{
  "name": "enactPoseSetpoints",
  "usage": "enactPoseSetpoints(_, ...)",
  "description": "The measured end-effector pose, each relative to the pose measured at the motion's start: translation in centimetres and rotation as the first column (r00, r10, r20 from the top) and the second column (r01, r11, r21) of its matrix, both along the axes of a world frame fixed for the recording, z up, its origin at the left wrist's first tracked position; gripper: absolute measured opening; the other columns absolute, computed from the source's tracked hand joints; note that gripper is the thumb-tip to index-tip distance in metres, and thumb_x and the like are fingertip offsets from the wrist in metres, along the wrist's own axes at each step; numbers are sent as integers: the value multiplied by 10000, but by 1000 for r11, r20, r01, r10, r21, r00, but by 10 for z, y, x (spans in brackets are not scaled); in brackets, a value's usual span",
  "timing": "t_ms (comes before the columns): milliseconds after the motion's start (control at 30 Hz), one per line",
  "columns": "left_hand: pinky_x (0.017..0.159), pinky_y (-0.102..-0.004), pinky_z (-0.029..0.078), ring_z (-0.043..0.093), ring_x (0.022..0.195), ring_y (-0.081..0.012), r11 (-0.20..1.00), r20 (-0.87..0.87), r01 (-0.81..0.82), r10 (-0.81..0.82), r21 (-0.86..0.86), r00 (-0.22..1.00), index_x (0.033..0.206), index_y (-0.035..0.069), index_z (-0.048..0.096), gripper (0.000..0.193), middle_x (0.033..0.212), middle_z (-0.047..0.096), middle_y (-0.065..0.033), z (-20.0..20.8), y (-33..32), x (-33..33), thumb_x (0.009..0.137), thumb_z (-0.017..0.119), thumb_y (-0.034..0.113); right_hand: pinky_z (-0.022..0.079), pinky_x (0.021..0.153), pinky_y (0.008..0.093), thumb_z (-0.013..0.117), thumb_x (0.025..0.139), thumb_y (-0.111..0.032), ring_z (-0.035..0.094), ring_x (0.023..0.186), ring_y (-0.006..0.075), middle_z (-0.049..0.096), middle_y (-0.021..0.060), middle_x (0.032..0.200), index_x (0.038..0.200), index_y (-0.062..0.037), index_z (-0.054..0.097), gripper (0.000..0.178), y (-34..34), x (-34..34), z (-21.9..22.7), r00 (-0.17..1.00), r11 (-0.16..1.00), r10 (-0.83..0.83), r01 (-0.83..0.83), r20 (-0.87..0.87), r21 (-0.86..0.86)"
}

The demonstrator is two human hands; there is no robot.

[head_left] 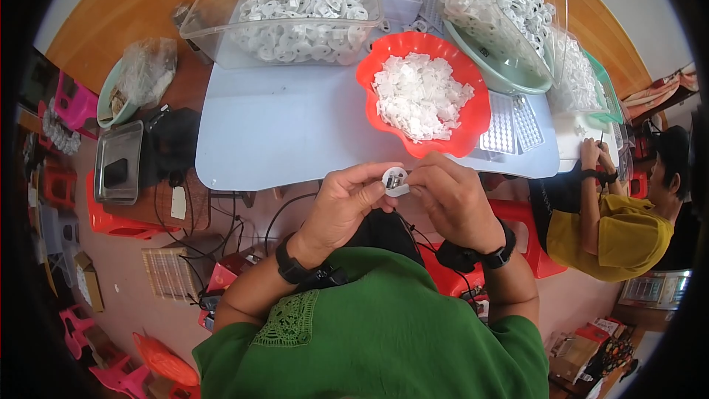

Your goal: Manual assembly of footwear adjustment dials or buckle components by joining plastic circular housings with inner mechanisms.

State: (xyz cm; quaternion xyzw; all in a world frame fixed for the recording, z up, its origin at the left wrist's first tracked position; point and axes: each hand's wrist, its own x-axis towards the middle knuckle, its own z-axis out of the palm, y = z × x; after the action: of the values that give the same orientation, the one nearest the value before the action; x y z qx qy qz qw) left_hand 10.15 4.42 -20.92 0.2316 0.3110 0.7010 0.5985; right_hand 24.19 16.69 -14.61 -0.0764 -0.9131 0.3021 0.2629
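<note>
Just in front of the table's near edge, my left hand (341,205) pinches a small white round plastic housing (394,176) between thumb and fingers. Its open side faces up and shows small metal bits inside. My right hand (459,203) is closed at the housing's right edge, fingertips pressed together. Whatever those fingertips hold is too small or hidden to make out. Beyond my hands, a red scalloped bowl (473,142) on the table holds a heap of small white translucent plastic pieces (421,96).
The light blue table (273,129) bears a clear bin (199,29) of white round parts and, at right, another tilted bin (517,7) over a green basin (509,83). Pale trays (499,125) lie beside the bowl. A co-worker (613,229) sits at right; cables (236,214) hang at left.
</note>
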Motion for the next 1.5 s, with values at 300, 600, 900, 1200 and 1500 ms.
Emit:
enactPoseSetpoints(300, 754, -245, 510, 600, 845, -127, 1000, -7, 0, 0, -8, 1000, 1226, -20, 541, 317, 1045, 623, -80, -2, -1, 0, 922, 544, 68, 449, 516, 365, 598, 711, -27, 571, 647, 277, 532, 111, 777, 840, -4, 558, 137, -4, -6, 9, 994, 968, -50, 24, 99, 251)
enactPoseSetpoints(600, 756, -247, 506, 593, 858, -127, 1000, -52, 3, -4, -9, 999, 1228, -20, 542, 320, 1062, 599, -64, -2, -1, 0, 916, 542, 54, 442, 512, 378, 594, 696, -29, 561, 663, 282, 507, 116, 760, 824, 3, 529, 147, -4, -7, 6, 991, 963, -15, -22, 134, 268)
enactPoseSetpoints(900, 750, -248, 498, 570, 859, -130, 999, -214, -48, 51, 20, 975, 1224, -5, 558, 312, 1029, 574, -56, 2, 0, 2, 915, 519, 18, 442, 503, 369, 626, 716, 25, 557, 602, 293, 523, 115, 726, 806, -11, 546, 126, -8, -8, -2, 997, 996, -80, 80, -15, 35)
enactPoseSetpoints(1200, 756, -242, 493, 565, 856, -122, 997, -368, -68, 78, 41, 927, 1220, 3, 562, 311, 1013, 561, -45, -2, 2, 5, 918, 491, -6, 433, 544, 332, 643, 719, 56, 558, 620, 262, 532, 110, 715, 808, 5, 572, 125, -5, -5, -12, 997, 998, -66, 67, -37, 21)
enactPoseSetpoints(1500, 771, -234, 505, 589, 876, -126, 985, -512, -117, 166, 127, 843, 1217, -12, 552, 302, 1043, 560, -71, 13, 2, 6, 921, 495, 4, 467, 525, 356, 692, 736, -8, 589, 622, 299, 562, 123, 753, 880, -25, 561, 195, -18, -7, -19, 968, 967, -249, 247, -39, -64)
